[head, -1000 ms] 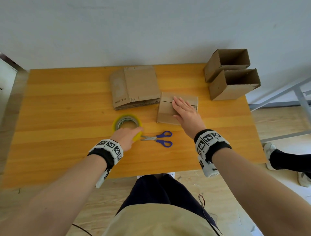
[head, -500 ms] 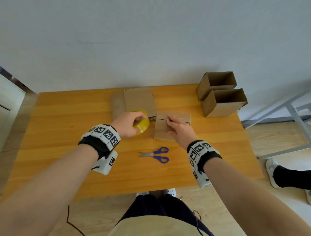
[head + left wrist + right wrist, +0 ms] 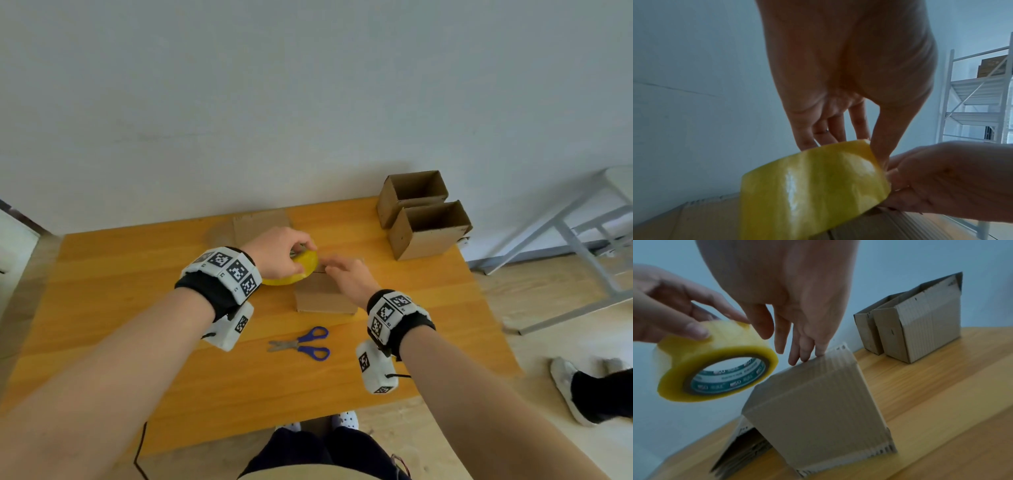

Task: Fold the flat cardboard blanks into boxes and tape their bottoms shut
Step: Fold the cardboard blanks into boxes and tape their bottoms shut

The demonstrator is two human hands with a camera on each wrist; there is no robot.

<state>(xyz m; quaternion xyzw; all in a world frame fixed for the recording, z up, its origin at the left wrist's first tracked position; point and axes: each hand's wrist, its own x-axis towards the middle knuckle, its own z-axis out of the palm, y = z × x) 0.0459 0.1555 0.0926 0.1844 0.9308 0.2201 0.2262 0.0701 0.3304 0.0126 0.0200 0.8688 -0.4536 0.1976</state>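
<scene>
My left hand [image 3: 301, 251] grips a yellow roll of clear tape [image 3: 291, 272] by its rim, held in the air just left of the folded cardboard box [image 3: 325, 296]. The box stands on the wooden table [image 3: 137, 308] with its closed bottom flaps facing up. My right hand [image 3: 337, 270] reaches over it. In the right wrist view its straight fingertips [image 3: 801, 358] touch the box's [image 3: 818, 402] far top edge while the thumb rests on the tape roll [image 3: 715, 363]. The left wrist view shows the tape roll [image 3: 813, 186] close up, with the right hand [image 3: 941, 178] at its right edge.
Blue-handled scissors [image 3: 301, 344] lie closed on the table in front of the box. A stack of flat blanks [image 3: 260, 222] sits behind my left hand. Two open-topped boxes [image 3: 428, 226] stand at the back right corner. Another person's feet [image 3: 582, 390] are on the floor to the right.
My left hand picked the tape roll up off the table and carried it up beside the box. My right hand went from lying flat on the box to reaching the roll.
</scene>
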